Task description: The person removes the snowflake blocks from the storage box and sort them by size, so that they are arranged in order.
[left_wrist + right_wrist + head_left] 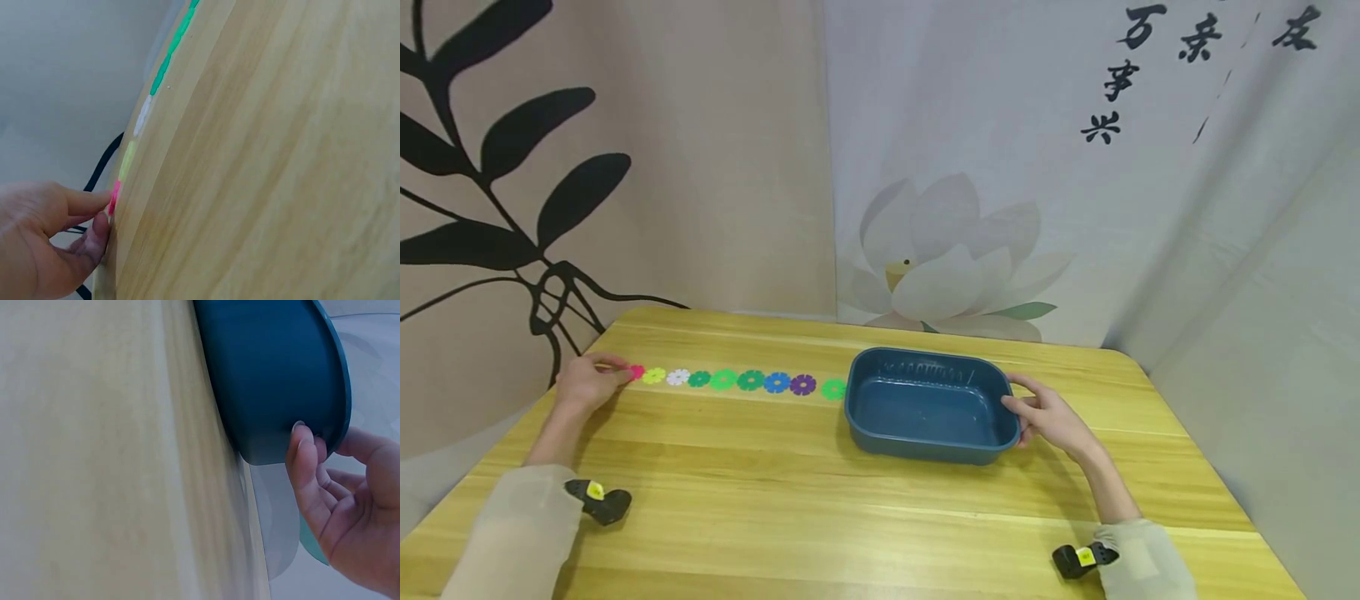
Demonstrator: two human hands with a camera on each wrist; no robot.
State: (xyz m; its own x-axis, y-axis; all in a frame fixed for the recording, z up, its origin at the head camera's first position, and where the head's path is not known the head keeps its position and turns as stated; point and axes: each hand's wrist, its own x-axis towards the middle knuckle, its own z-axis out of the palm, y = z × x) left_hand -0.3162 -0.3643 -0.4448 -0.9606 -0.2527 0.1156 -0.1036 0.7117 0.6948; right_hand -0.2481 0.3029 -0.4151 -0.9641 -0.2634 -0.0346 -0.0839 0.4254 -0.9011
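Observation:
A row of flower-shaped plastic discs lies across the left half of the table. At its left end my left hand (589, 383) pinches a pink flower disc (114, 195) between thumb and fingertips. Next to that sits a yellow flower disc (654, 376), then a white one (678, 377). Several green, blue and purple discs carry the line on to the right. My right hand (1051, 417) holds a dark blue plastic basin (917, 446) by its right end, thumb over the rim and fingers against the outer wall (275, 394). The basin's inside shows bare.
A light green disc (832, 389) at the row's right end is partly hidden by the basin's left edge. The wooden table (775, 517) ends at a curtain (737, 167) behind and at the sides. Both sleeves carry a small black wrist camera (606, 504).

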